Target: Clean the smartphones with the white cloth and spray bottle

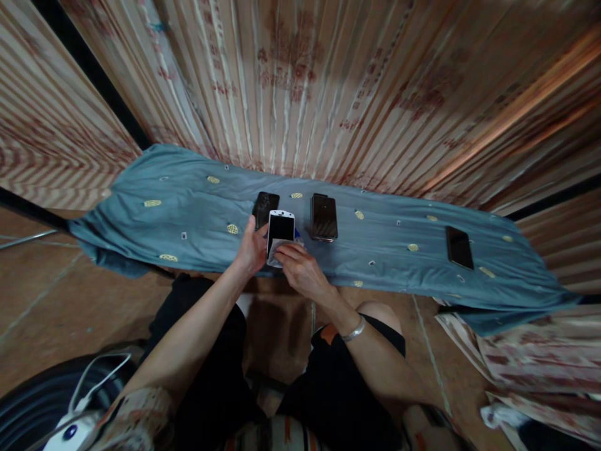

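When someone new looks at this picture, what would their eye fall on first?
Probably the white-framed smartphone at the centre, held in the left hand while the right hand presses a pale cloth on its screen. Next, the blue-grey sheet with yellow motifs beneath, and the striped, flower-printed curtain rising behind it.

The right hand [303, 272] and a pale sheet [280, 247] cover the lower screen of the white phone [282, 227], which hides some of the left hand's [253, 250] fingers. Behind them, toward the cloth's [385, 250] far edge, a dark phone [266, 203] is partly covered. The phone stack [323, 216] hides its lower layers; their number cannot be told. The blue bit [297, 233] is too small to identify. The curtain's [291, 75] print is blurred.
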The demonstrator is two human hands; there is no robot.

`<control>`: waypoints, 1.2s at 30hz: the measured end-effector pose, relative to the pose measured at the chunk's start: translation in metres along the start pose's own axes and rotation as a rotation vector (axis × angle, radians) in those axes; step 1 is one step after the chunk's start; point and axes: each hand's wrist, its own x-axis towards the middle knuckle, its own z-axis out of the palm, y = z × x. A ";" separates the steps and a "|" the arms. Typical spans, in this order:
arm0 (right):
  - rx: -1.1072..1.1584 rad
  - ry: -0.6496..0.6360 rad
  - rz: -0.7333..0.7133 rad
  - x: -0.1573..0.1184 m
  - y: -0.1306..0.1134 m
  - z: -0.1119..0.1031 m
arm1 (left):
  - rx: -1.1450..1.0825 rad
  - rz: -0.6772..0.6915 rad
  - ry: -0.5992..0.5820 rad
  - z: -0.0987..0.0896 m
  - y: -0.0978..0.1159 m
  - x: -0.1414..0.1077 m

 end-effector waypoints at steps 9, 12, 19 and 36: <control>-0.016 -0.050 -0.008 0.002 -0.007 -0.002 | 0.007 0.022 -0.006 -0.003 0.002 0.001; -0.007 -0.069 -0.035 0.001 -0.008 -0.001 | -0.004 0.028 0.027 0.000 0.004 -0.002; -0.006 -0.062 -0.024 -0.001 -0.009 0.002 | 0.033 0.047 0.017 0.007 0.000 -0.003; -0.066 0.000 0.041 0.007 0.001 0.002 | 0.084 0.085 0.065 0.014 -0.014 -0.002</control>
